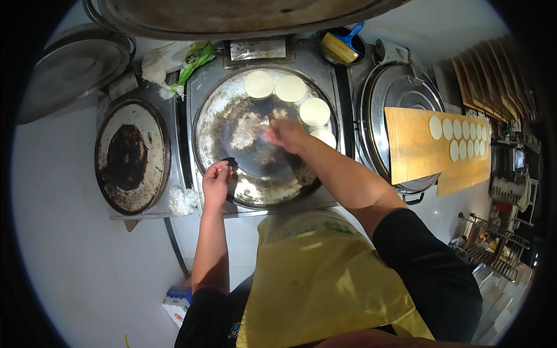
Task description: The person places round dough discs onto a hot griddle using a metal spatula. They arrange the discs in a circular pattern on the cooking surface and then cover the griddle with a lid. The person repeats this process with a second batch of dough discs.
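Note:
My right hand point(285, 136) is over the middle of a large round griddle point(246, 191), with its fingers apart and no held thing visible. A dark patch lies just beyond its fingertips; I cannot tell whether it is shadow. Pale flat dough rounds lie along the griddle's far and right rim: one at the far edge point(259, 84), others beside it point(290, 88), point(314, 112), and one partly behind my right forearm point(324, 137). At the griddle's near left rim my left hand point(216, 178) has its fingers pinched together; what they hold, if anything, is hidden.
A wooden board point(409, 148) with several dough rounds rests on a lidded round pan point(400, 87) at right. Another griddle point(132, 156) stands at left, near a crumpled clear plastic bag point(183, 200). A blue-handled brush point(342, 46) sits in a bowl behind. Large pan overhead point(249, 17).

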Demonstrator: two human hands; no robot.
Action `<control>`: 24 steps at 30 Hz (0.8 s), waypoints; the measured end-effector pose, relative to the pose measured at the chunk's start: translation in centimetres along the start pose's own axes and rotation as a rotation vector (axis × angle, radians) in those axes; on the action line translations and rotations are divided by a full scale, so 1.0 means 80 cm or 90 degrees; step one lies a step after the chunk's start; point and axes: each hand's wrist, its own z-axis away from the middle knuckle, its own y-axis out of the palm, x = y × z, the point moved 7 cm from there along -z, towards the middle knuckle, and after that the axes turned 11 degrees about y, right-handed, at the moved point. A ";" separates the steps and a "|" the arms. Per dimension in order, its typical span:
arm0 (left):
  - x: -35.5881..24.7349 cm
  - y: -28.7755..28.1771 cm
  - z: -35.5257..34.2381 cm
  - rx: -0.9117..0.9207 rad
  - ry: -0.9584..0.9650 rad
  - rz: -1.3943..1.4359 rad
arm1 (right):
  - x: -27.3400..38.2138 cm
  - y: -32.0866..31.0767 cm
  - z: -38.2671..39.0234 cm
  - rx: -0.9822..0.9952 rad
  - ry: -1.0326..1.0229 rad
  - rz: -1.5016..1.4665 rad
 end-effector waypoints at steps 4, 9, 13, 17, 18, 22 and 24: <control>-0.001 0.042 0.008 0.043 -0.006 -0.011 | -0.001 -0.001 0.019 -0.013 0.049 0.039; -0.002 0.080 0.005 0.086 0.007 0.001 | -0.068 -0.078 0.100 0.027 0.070 0.095; 0.003 0.096 0.002 0.106 0.010 0.016 | -0.054 -0.180 0.225 0.054 -0.080 0.048; -0.003 0.130 -0.004 0.124 0.014 -0.012 | -0.024 -0.382 0.353 -0.287 -0.280 -0.152; -0.010 0.144 -0.005 0.127 0.017 -0.019 | -0.033 -0.450 0.373 -0.344 -0.294 -0.223; -0.034 0.210 0.003 0.131 0.034 -0.018 | -0.059 -0.599 0.415 -0.459 -0.242 -0.393; -0.043 0.253 0.015 0.149 0.035 -0.016 | -0.048 -0.648 0.398 -0.449 -0.239 -0.393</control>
